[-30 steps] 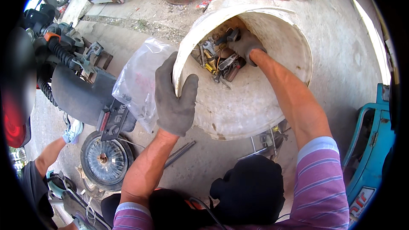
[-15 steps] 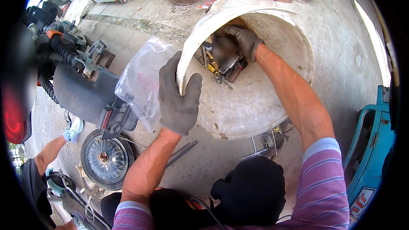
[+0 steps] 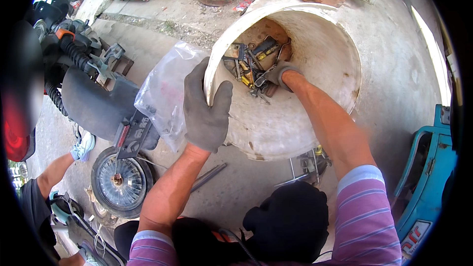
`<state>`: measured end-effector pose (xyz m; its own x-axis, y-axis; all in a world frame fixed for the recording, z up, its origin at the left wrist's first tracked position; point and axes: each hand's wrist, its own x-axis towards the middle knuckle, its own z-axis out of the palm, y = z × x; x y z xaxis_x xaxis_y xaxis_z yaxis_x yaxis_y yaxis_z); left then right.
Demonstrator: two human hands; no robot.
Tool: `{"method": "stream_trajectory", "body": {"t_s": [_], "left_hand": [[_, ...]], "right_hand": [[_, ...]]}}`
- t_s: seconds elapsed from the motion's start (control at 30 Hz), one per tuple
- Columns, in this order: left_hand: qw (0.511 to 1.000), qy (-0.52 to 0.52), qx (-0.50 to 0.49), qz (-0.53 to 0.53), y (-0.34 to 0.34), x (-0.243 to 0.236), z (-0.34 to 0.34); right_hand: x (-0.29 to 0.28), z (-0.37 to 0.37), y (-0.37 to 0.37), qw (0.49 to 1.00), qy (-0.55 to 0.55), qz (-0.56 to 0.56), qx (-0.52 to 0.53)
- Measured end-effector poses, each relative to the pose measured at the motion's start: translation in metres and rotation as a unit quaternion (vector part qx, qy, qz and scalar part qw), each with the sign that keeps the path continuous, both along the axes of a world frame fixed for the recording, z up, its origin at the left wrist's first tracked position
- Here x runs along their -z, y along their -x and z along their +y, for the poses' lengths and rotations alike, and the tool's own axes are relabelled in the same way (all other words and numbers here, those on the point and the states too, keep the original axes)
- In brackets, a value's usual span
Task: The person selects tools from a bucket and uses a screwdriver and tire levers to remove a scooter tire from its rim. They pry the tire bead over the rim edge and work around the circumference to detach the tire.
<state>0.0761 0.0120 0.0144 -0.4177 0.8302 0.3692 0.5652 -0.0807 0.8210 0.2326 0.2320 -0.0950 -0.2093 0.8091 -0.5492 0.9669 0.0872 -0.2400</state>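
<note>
A big off-white plastic bucket [image 3: 295, 133] stands tilted with its wide mouth toward me. My left hand [image 3: 206, 111], in a grey glove, clasps its left rim, thumb inside and fingers outside. Deep in the bucket my gloved right hand [image 3: 282, 74] reaches down among a heap of loose hand tools [image 3: 245, 71]. Its fingers look drawn together, and whatever they hold is hidden. In the heap are pieces with yellow handles, metal parts and a dark block-shaped piece [image 3: 266, 47].
A clear plastic bag [image 3: 167, 93] lies left of the bucket, by a motorbike's black mudguard [image 3: 93, 98]. Below is a spoked wheel [image 3: 120, 182]. Metal tools [image 3: 308, 167] lie under the bucket's near edge. A teal metal frame [image 3: 423, 177] stands right; another person's leg [image 3: 59, 170] shows left.
My right hand has come nearer and lower inside the bucket. The dark round thing beside it no longer shows, and more of the tools are visible. My left hand stays on the rim.
</note>
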Motion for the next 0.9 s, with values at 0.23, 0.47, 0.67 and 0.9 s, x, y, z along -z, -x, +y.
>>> {"method": "stream_trajectory", "body": {"t_s": [0.23,0.47,0.67,0.9], "left_hand": [[1.000,-0.015,0.006,-0.006,-0.003,0.006,0.003],[1.000,-0.015,0.022,-0.003,-0.008,0.002,0.004],[0.999,0.025,0.009,-0.026,-0.012,-0.003,0.001],[0.999,0.027,-0.021,0.008,-0.005,-0.003,-0.001]], "right_hand": [[0.054,-0.009,0.012,0.972,-0.010,0.115,0.204],[0.027,-0.056,0.019,0.941,-0.111,0.193,0.254],[0.011,-0.074,0.038,0.944,-0.105,0.250,0.190],[-0.006,-0.080,0.066,0.962,-0.018,0.257,0.093]]}}
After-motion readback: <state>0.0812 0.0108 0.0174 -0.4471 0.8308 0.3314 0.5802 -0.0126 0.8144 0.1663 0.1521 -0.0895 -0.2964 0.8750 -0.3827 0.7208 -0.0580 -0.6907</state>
